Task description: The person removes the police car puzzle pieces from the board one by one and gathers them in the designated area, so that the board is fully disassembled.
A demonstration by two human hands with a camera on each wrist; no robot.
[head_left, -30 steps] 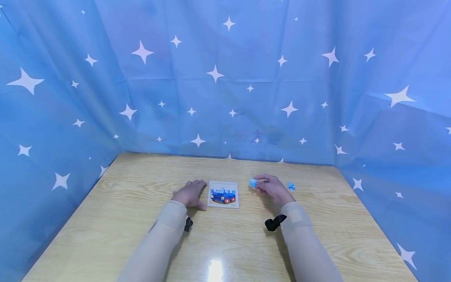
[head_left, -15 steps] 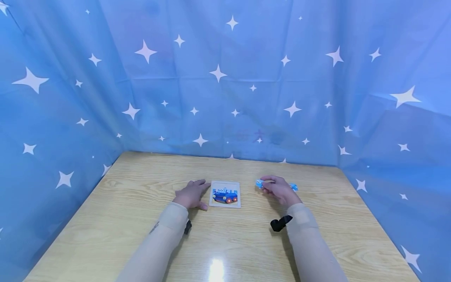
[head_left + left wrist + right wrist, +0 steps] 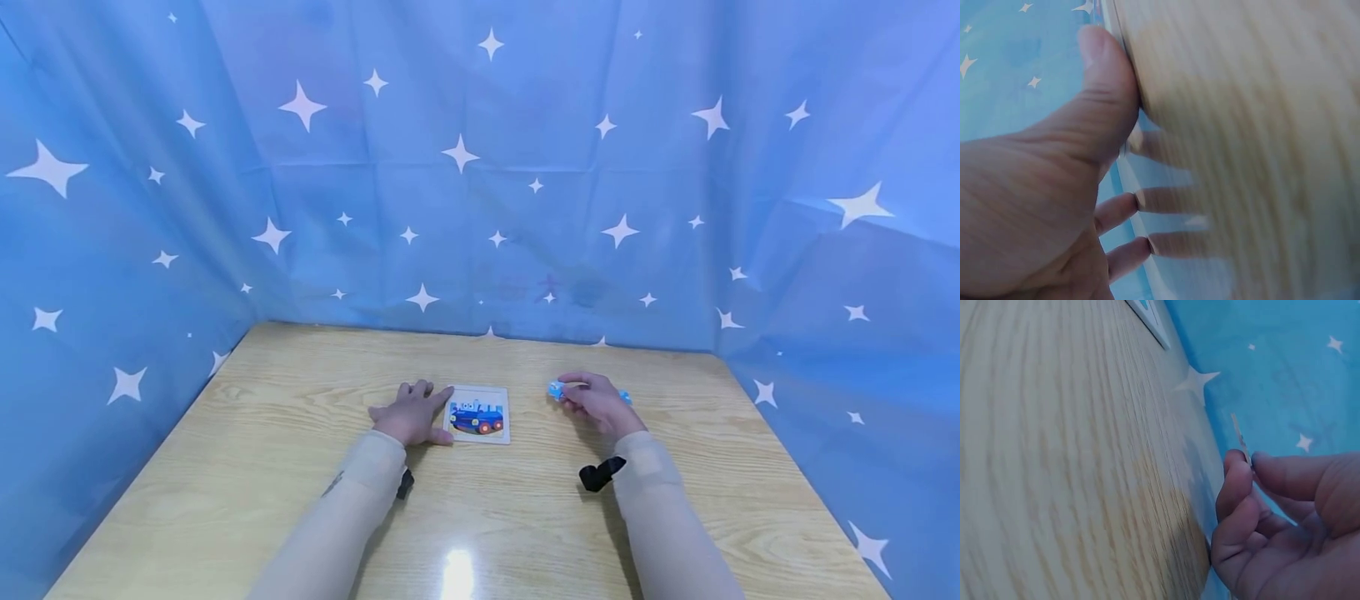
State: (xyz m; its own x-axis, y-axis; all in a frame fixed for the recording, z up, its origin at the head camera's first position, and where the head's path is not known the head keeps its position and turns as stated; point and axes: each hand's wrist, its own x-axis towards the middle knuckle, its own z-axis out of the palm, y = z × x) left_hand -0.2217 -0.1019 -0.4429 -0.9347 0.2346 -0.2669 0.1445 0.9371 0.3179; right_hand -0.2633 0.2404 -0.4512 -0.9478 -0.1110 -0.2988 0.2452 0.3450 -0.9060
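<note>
A square puzzle board [image 3: 477,415] with a pale frame and a blue train picture lies on the table in the head view. My left hand [image 3: 409,416] rests at its left side, fingers spread, thumb and index finger at the frame's edge. In the left wrist view the thumb [image 3: 1110,81] and fingertips touch the tabletop. To the right of the board, my right hand [image 3: 596,403] pinches a light blue puzzle piece [image 3: 556,389] between thumb and fingers. The right wrist view has that thin piece [image 3: 1240,439] edge-on, raised off the table.
Another blue puzzle piece [image 3: 625,397] lies on the wooden table [image 3: 510,517] just right of my right hand, partly hidden by it. A blue curtain [image 3: 480,208] with white stars borders the table at the back and sides. The board's corner [image 3: 1154,325] shows in the right wrist view.
My right hand has moved slightly right with the pinched puzzle piece, now partly covering the other piece. My left hand has shifted a little right to the board's frame.
</note>
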